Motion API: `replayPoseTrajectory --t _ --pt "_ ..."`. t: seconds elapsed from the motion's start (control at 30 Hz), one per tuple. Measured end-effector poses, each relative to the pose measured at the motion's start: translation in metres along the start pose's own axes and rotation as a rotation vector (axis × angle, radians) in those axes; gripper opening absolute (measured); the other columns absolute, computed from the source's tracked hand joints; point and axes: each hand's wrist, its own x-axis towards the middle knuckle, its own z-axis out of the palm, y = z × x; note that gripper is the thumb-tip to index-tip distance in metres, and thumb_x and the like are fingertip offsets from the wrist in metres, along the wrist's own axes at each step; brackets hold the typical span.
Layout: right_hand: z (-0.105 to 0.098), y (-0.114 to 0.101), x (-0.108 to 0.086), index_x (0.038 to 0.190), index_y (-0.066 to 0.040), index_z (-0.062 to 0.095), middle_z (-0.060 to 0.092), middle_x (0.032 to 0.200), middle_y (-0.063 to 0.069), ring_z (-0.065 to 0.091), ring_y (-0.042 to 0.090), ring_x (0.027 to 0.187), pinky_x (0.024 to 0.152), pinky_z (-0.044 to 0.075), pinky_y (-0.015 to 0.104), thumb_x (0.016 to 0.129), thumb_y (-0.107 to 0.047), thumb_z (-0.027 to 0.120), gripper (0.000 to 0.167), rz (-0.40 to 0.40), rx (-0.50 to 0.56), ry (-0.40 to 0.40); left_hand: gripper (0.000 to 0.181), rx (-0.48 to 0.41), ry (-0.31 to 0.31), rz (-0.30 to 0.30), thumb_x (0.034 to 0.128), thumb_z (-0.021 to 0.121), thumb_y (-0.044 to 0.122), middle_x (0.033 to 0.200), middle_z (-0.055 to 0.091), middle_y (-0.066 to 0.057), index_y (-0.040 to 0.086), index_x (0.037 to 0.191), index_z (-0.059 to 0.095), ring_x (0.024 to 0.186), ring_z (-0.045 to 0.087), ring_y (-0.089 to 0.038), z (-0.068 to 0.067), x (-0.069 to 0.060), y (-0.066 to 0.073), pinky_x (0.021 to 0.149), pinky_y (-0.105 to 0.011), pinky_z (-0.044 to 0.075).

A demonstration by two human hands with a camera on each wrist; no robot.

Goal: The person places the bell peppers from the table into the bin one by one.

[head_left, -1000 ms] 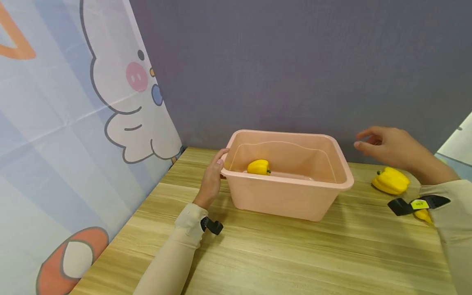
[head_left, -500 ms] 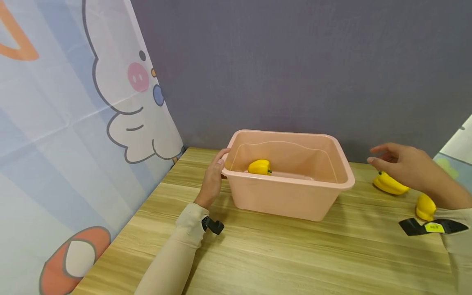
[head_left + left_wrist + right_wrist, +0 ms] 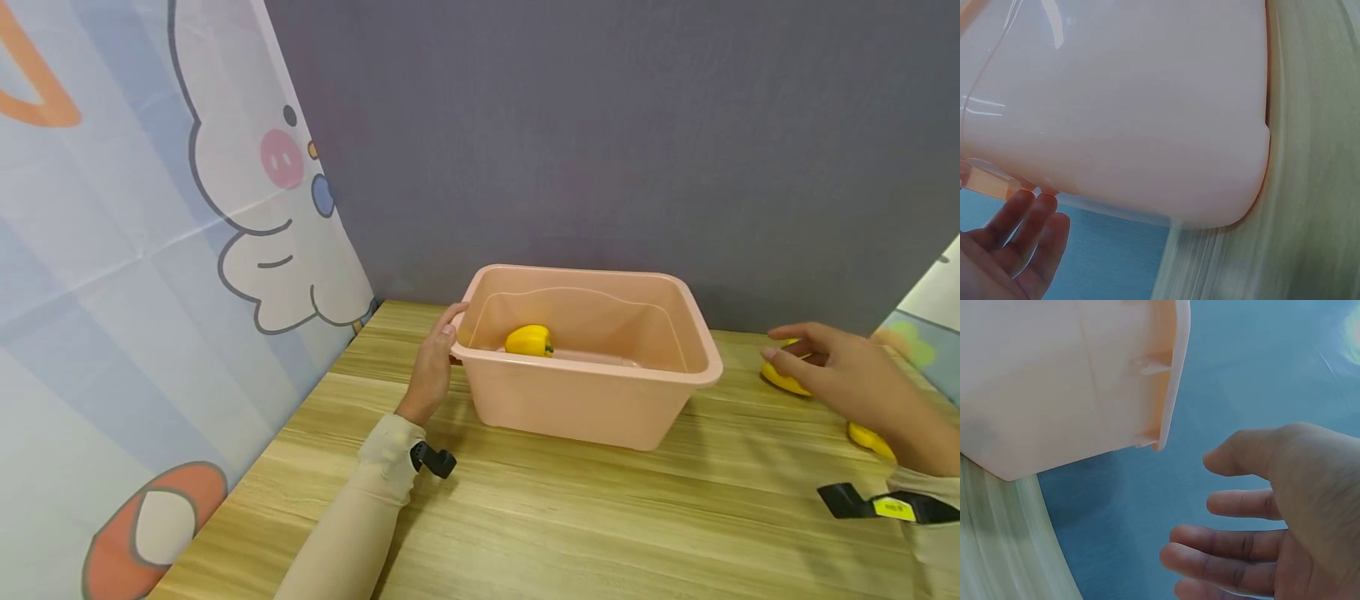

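Observation:
A pink plastic bin (image 3: 577, 404) stands on the table, with one yellow bell pepper (image 3: 527, 341) lying inside at its left. My left hand (image 3: 431, 372) grips the bin's left rim; in the left wrist view its fingertips (image 3: 1047, 204) reach under the rim's edge. To the right of the bin, my right hand (image 3: 858, 379) hovers with bent, spread fingers and holds nothing, as the right wrist view also shows. Partly hidden behind that hand is a second yellow bell pepper (image 3: 782, 383). A third yellow pepper (image 3: 870, 440) shows only in part below the right wrist.
The wood-grain table (image 3: 585, 517) meets a dark grey panel (image 3: 585, 142) just behind the bin. A cartoon-printed sheet (image 3: 150, 292) borders the left side, and another printed sheet (image 3: 933, 333) the right.
My right hand has moved down and to the right, away from the bin, and now covers part of the second pepper. The left hand and the bin stay in place.

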Motion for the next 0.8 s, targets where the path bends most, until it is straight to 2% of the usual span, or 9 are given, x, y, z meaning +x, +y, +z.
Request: replayPoseTrajectory --t 0.1,0.3,0.4,0.5,0.63,0.8 --pt "0.002 0.001 -0.004 0.130 0.010 0.054 0.066 0.105 0.030 0.065 0.040 0.082 0.055 0.049 0.036 0.100 -0.036 0.062 0.055 0.020 0.012 -0.005 0.049 -0.004 0.000 0.003 0.1079 0.025 0.021 0.119 0.053 -0.034 0.000 0.150 0.039 0.085 0.056 -0.018 0.000 0.000 -0.001 0.074 -0.031 0.050" --pt "0.003 0.006 -0.008 0.128 0.008 0.056 0.067 0.104 0.029 0.067 0.038 0.081 0.055 0.047 0.034 0.099 -0.035 0.063 0.053 0.032 0.015 0.011 0.048 0.007 0.010 0.007 0.1080 0.026 0.020 0.112 0.056 -0.031 0.000 0.149 0.041 0.083 0.056 -0.018 0.001 -0.001 -0.003 0.074 -0.038 0.050" --pt "0.002 0.012 -0.009 0.126 0.008 0.058 0.068 0.101 0.029 0.067 0.037 0.077 0.055 0.049 0.037 0.098 -0.034 0.064 0.051 0.021 -0.004 0.024 0.048 0.012 0.013 0.005 0.1079 0.026 0.020 0.114 0.056 -0.033 -0.001 0.149 0.041 0.083 0.055 -0.018 0.001 -0.002 -0.002 0.074 -0.044 0.050" --pt "-0.001 0.021 -0.010 0.125 0.011 0.057 0.067 0.101 0.032 0.066 0.043 0.078 0.057 0.052 0.047 0.099 -0.032 0.063 0.051 0.011 -0.027 0.019 0.049 0.011 0.006 0.003 0.1081 0.025 0.020 0.117 0.054 -0.034 -0.001 0.150 0.040 0.084 0.055 -0.019 0.001 -0.002 -0.001 0.075 -0.044 0.049" --pt "-0.005 0.032 -0.010 0.126 0.015 0.053 0.064 0.103 0.037 0.063 0.050 0.082 0.062 0.050 0.057 0.101 -0.031 0.060 0.053 0.015 -0.068 0.007 0.048 -0.002 -0.005 0.011 0.1087 0.024 0.018 0.114 0.054 -0.035 -0.003 0.150 0.038 0.085 0.055 -0.022 -0.001 -0.002 0.002 0.073 -0.035 0.049" --pt "-0.007 0.043 -0.010 0.128 0.017 0.049 0.059 0.107 0.041 0.058 0.055 0.087 0.062 0.048 0.057 0.102 -0.034 0.058 0.057 0.042 -0.097 -0.017 0.048 0.002 0.005 0.001 0.1087 0.024 0.018 0.111 0.055 -0.032 -0.002 0.150 0.038 0.084 0.056 -0.020 -0.005 -0.004 0.001 0.073 -0.031 0.048"
